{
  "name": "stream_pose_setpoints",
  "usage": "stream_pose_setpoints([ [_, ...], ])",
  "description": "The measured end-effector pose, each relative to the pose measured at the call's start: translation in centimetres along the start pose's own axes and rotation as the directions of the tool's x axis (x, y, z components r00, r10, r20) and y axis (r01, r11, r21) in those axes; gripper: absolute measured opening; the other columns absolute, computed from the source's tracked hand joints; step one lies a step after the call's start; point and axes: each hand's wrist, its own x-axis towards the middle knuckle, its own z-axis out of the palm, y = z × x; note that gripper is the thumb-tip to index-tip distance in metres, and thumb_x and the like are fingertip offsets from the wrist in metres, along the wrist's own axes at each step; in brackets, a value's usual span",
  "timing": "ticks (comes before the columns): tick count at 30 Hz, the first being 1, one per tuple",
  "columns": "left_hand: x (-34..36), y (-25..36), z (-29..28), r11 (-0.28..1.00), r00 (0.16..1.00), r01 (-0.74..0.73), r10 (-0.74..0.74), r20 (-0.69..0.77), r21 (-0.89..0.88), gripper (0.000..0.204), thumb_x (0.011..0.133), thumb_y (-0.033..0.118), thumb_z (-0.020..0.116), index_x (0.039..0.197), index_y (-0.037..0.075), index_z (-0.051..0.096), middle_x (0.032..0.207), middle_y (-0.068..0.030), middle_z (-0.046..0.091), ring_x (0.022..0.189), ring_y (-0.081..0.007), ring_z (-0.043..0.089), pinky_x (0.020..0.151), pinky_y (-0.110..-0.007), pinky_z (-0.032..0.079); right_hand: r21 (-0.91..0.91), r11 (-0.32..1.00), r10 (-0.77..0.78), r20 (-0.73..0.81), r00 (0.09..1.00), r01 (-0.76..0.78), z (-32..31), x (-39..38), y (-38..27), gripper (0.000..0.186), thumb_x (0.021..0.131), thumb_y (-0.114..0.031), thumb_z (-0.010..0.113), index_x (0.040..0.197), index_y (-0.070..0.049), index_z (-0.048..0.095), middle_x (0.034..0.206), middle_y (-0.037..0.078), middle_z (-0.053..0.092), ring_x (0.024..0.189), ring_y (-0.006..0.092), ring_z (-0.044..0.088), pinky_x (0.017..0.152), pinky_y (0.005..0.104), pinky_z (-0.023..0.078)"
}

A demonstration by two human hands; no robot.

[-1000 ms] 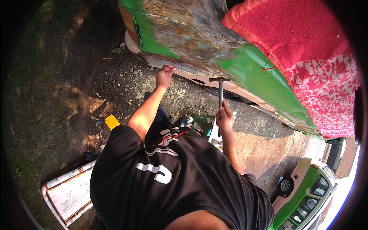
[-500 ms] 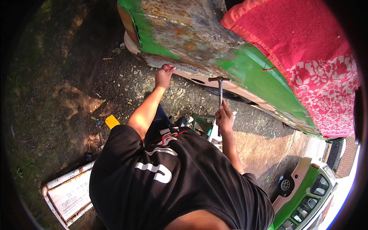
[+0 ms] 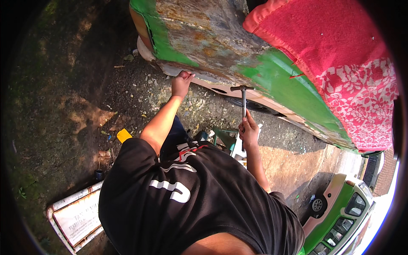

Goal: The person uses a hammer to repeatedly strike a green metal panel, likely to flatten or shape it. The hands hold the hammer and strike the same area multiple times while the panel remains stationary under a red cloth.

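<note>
My right hand [image 3: 249,131] is wrapped round the handle of a hammer [image 3: 244,101]. Its narrow metal head is close to the lower edge of a vehicle body [image 3: 280,76], which is green with a large bare, rusty patch. Whether the head touches the panel, I cannot tell. Farther left, my left hand [image 3: 181,85] is closed at the pale lower edge of the same body, fingers curled together. What those fingers hold, if anything, is hidden.
A red and white floral cloth [image 3: 327,42] drapes over the vehicle at upper right. Below the panel a dark wheel [image 3: 255,106] shows. A rusty-framed white sign [image 3: 78,221] lies at lower left, near a yellow piece [image 3: 123,135]. Another green and white vehicle [image 3: 335,221] stands at lower right.
Both hands and the hammer stay almost where they were. The view has shifted very slightly.
</note>
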Motion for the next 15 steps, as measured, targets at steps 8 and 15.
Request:
stream_pose_setpoints([
  [8,0.92,0.21,-0.34,0.999,0.997,-0.041,0.042,0.06,-0.006,0.023,0.085,0.017,0.077,0.088,-0.002,0.065,0.076,-0.0113,0.069,0.068,-0.0135,0.064,0.069,-0.028,0.052,0.035,0.999,-0.026,0.052,0.998,0.024,0.0,0.24,0.44,0.046,0.103,-0.015,0.051,0.148,-0.017,0.044,0.062,-0.007,0.038,0.048,0.0031,0.034,0.041,0.02,0.027],
  [15,0.66,0.42,-0.48,0.997,0.996,-0.078,0.078,0.046,-0.01,0.023,0.086,0.018,0.076,0.086,-0.002,0.064,0.075,-0.0127,0.068,0.067,-0.0138,0.063,0.067,-0.029,0.051,0.058,0.998,-0.006,0.05,0.999,0.004,0.39,0.08,0.33,0.045,0.102,-0.015,0.05,0.147,-0.019,0.045,0.061,-0.006,0.036,0.045,0.0032,0.031,0.038,0.0192,0.025],
])
